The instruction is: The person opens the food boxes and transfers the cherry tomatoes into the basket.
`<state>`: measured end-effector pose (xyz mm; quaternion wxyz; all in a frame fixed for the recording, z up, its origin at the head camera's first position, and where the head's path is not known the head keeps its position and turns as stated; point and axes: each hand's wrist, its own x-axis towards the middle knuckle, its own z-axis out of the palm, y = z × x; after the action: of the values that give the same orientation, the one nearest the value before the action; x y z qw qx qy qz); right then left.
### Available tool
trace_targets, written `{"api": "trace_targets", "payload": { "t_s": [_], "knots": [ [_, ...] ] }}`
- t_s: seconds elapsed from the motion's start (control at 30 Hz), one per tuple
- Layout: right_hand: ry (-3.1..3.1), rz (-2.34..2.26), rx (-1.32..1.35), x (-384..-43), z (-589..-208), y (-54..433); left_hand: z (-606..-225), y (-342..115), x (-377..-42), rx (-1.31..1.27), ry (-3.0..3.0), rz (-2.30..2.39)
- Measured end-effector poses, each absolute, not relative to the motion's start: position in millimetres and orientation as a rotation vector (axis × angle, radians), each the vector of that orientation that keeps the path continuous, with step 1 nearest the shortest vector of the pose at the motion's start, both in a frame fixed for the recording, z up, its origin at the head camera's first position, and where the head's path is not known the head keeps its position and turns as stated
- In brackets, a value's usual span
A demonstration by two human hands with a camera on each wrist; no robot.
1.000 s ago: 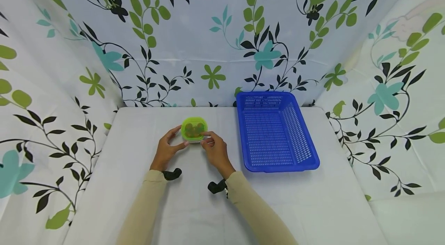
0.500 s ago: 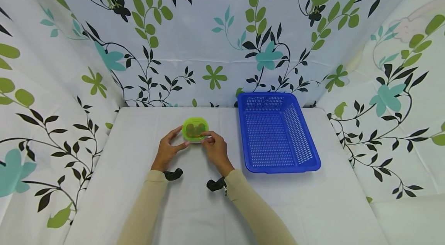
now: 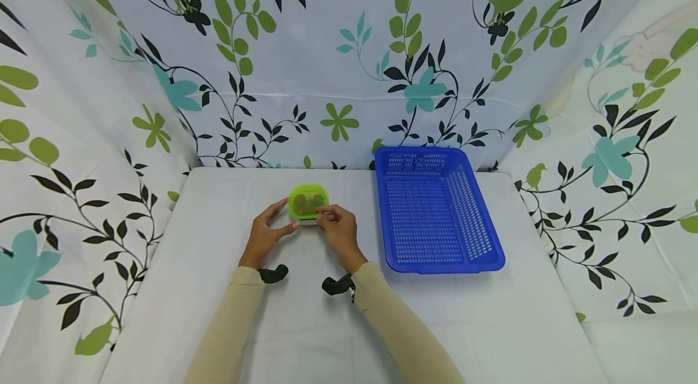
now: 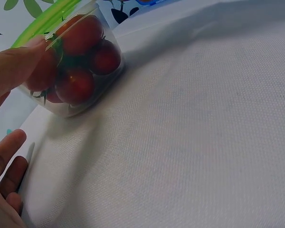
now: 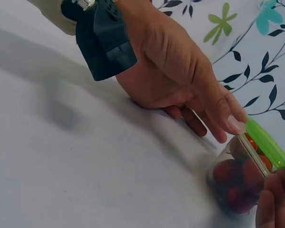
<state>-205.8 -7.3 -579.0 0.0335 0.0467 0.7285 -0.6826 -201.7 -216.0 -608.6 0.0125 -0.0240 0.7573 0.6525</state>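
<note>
A small clear plastic container (image 4: 107,35) with a bright green lid (image 3: 308,193) stands on the white-covered table. Red tomatoes (image 4: 76,85) with green stalks show through its wall. My left hand (image 3: 264,237) holds the container from the left, index finger at the side and thumb at the near edge. At the near right corner, my right hand (image 3: 340,235) pinches the lid's rim between thumb and fingers. Whether the lid sits fully down cannot be told. In the right wrist view the left thumb (image 5: 235,124) touches the rim, its other fingers lower down.
A blue perforated plastic basket (image 3: 431,214) stands to the right of the container. Behind and beside the table (image 3: 305,323) hangs a white curtain (image 3: 305,63) printed with leaves and birds. A black device (image 5: 107,47) is strapped to each wrist.
Both hands keep almost the same hold on the container. The whole head view has shifted slightly to the right; nothing else has visibly moved.
</note>
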Motion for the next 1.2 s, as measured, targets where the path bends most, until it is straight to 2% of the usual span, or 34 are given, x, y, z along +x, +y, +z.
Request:
{"api": "trace_targets", "payload": {
  "t_s": [0.53,1.2],
  "knots": [
    [2.097,-2.301,0.121,-184.7,-574.6,15.9,-604.0,-214.1,-200.1,-0.068,2.411,1.982],
    [2.133,-2.194,0.19,-129.2,-590.0,41.8,-605.9,-212.1,-200.9,-0.075,2.408,1.991]
  ]
}}
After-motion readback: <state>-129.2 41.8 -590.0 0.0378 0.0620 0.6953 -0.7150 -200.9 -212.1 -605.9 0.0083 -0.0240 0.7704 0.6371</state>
